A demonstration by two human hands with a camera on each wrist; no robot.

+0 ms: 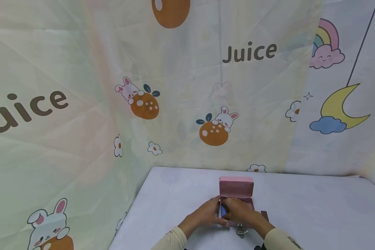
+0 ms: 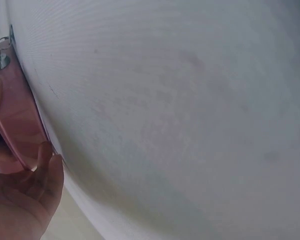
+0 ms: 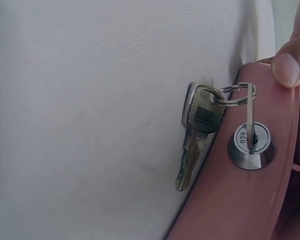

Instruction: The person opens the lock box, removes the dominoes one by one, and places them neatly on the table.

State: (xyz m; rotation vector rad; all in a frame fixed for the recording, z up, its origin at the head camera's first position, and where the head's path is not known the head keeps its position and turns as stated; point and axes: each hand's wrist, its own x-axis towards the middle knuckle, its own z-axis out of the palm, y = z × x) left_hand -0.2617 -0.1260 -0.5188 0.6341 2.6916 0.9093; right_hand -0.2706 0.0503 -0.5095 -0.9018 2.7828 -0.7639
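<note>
A pink metal lock box [image 1: 236, 187] stands on the table with its lid raised. My left hand [image 1: 207, 211] grips its left side, the thumb at the front corner and the fingers along the side wall. My right hand [image 1: 237, 209] reaches down into the box; its fingertips and anything between them are hidden. Something blue [image 1: 223, 211] shows inside at the left, partly covered by the hands. On the box's front, a key sits in the round silver lock [image 3: 251, 145]. A second key [image 3: 200, 125] hangs from the same ring.
A white cloth covers the table [image 1: 175, 187]. Beside the right forearm lies a small dark brown item [image 1: 264, 215], partly hidden. Printed curtains [image 1: 181, 69] with rabbits and fruit stand behind the table and to its left.
</note>
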